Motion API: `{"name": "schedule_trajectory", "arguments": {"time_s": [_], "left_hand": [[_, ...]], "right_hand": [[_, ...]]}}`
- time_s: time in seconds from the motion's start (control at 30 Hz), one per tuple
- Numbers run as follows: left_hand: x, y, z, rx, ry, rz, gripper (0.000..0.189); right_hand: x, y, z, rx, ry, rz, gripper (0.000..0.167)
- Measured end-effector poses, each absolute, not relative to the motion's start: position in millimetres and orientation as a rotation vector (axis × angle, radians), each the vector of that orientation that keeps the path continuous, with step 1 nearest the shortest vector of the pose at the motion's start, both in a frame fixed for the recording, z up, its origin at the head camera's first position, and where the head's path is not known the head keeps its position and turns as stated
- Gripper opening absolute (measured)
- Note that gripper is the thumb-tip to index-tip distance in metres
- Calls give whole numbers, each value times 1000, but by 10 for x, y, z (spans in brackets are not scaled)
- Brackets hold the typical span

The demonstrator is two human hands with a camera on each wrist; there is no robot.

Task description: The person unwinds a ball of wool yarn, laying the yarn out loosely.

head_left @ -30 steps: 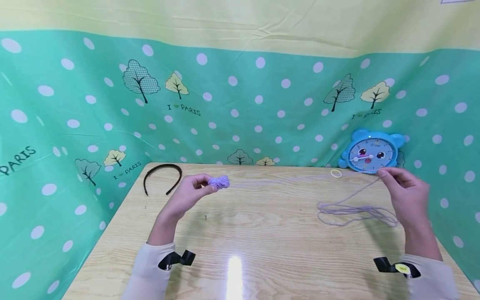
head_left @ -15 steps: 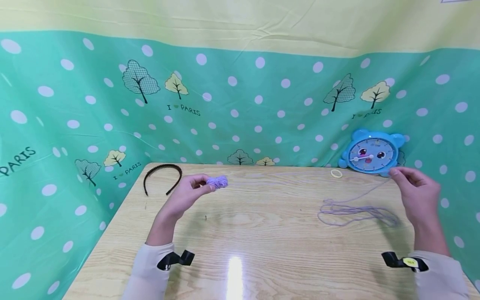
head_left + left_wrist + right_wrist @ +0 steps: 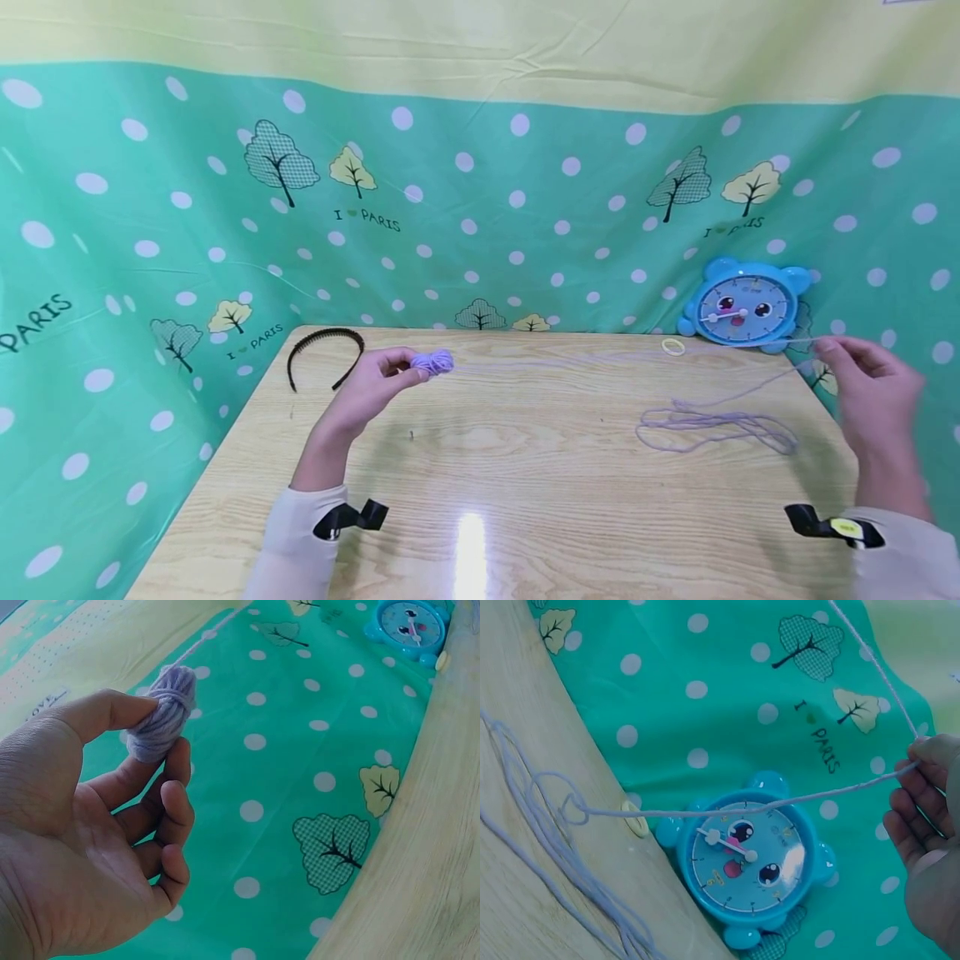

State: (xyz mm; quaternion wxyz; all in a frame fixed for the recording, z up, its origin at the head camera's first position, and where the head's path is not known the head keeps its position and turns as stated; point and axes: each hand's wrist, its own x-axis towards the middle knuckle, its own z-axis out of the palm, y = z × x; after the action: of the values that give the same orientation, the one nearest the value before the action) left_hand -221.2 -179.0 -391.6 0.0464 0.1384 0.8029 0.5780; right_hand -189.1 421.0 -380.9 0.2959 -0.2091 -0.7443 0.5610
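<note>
Between thumb and fingers my left hand [image 3: 367, 387] pinches a small bundle of wound lilac yarn [image 3: 161, 716], held up above the table. From the bundle a single strand of yarn [image 3: 877, 664] runs across to the right. My right hand [image 3: 873, 387], at the right side of the table, pinches that strand between thumb and forefinger. From those fingertips the strand slopes back down to a loose pile of looped yarn [image 3: 716, 429] on the tabletop. In the right wrist view a small loop shows where the strand meets the pile.
A blue animal-shaped clock [image 3: 742, 304] leans at the back right, with a pale ring [image 3: 672, 347] beside it. A black toothed headband [image 3: 326, 335] lies at the back left of the wooden table [image 3: 525, 483]. A green dotted curtain [image 3: 517, 200] hangs behind.
My right hand has moved to the right with the strand, past the clock. The strand leading up from the pile has lengthened. My left hand and the bundle have barely shifted.
</note>
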Motion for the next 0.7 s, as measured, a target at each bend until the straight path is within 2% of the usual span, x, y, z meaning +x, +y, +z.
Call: {"name": "schedule_trajectory", "arguments": {"time_s": [0.2, 0.7], "left_hand": [[-2214, -1801, -3919, 408, 2459, 1763, 18], [-2200, -1826, -3881, 415, 2428, 1791, 16]], "right_hand": [[-1911, 4305, -3826, -631, -1969, 1505, 27], [-1985, 4557, -4054, -699, -1790, 1788, 30]]}}
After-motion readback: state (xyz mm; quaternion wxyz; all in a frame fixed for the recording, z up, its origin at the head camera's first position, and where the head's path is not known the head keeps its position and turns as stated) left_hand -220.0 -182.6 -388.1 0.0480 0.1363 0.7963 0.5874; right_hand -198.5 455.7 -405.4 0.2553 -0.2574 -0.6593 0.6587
